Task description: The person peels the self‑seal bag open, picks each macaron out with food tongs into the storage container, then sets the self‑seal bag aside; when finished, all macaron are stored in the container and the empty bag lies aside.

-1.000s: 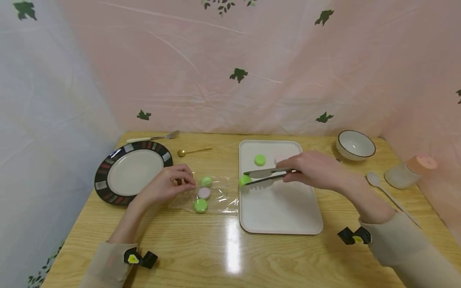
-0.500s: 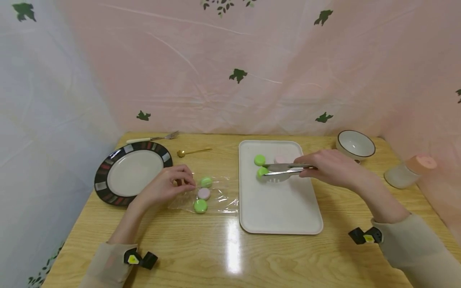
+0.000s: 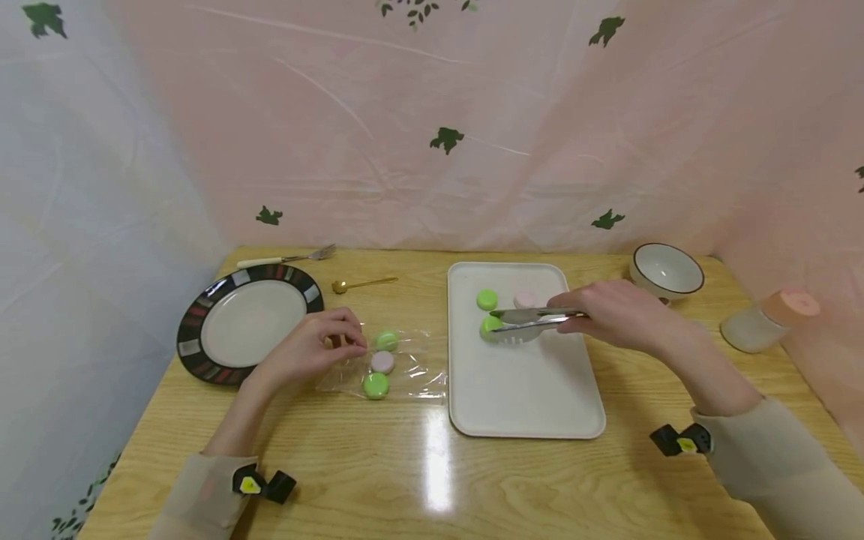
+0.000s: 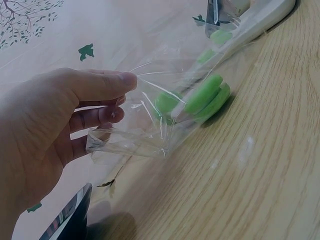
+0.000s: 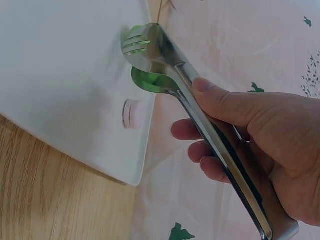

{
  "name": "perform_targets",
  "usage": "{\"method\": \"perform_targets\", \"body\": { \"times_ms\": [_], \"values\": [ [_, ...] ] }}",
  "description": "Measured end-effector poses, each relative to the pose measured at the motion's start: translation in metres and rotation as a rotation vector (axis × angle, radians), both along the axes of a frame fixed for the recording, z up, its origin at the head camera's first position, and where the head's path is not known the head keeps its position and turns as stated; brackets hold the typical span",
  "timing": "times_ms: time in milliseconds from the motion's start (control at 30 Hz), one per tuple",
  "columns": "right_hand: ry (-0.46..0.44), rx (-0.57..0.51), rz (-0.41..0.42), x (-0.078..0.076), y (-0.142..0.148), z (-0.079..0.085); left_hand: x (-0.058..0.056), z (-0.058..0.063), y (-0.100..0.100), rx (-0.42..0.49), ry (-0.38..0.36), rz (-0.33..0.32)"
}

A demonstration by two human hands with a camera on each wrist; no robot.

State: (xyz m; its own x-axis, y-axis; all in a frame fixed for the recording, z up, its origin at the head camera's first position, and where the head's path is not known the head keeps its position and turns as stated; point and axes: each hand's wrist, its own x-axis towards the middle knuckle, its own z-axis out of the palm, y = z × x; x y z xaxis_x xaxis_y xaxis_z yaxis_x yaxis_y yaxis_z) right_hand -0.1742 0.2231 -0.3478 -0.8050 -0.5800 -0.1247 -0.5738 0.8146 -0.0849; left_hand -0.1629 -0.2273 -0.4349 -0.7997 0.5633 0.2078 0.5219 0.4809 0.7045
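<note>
My right hand (image 3: 610, 313) grips metal tongs (image 3: 533, 319) over the white tray (image 3: 526, 397). At the tongs' tips is a green macaron (image 3: 490, 328), partly covered by them in the right wrist view. Just behind it on the tray lie a second green macaron (image 3: 487, 299) and a pale pink macaron (image 3: 523, 299). My left hand (image 3: 317, 343) pinches the edge of a clear plastic bag (image 4: 150, 115) between thumb and fingertips. Inside the bag, left of the tray, sit a green macaron (image 3: 387, 341), a pale lilac one (image 3: 382, 363) and another green one (image 3: 376, 386).
A dark-rimmed plate (image 3: 196, 346) stands at the left, with a fork (image 3: 286, 259) and a small gold spoon (image 3: 364, 284) behind. At the right are a white bowl (image 3: 664, 270) and a jar with a pink lid (image 3: 769, 322).
My right hand has carried the green macaron in the tongs rightward from the tray's left edge to beside the other macarons. The left hand and bag have stayed put.
</note>
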Motion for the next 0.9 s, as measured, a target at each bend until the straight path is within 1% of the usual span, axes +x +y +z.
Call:
{"method": "perform_targets", "body": {
  "times_ms": [333,900],
  "values": [
    [0.024,0.017,0.022,-0.0005,-0.0041,-0.0026,-0.0003,-0.0006,0.0000,0.003,0.006,-0.005],
    [0.012,0.012,0.020,-0.0002,-0.0066,-0.0043,0.0002,-0.0014,0.0001,0.008,0.026,-0.015]
  ]
}}
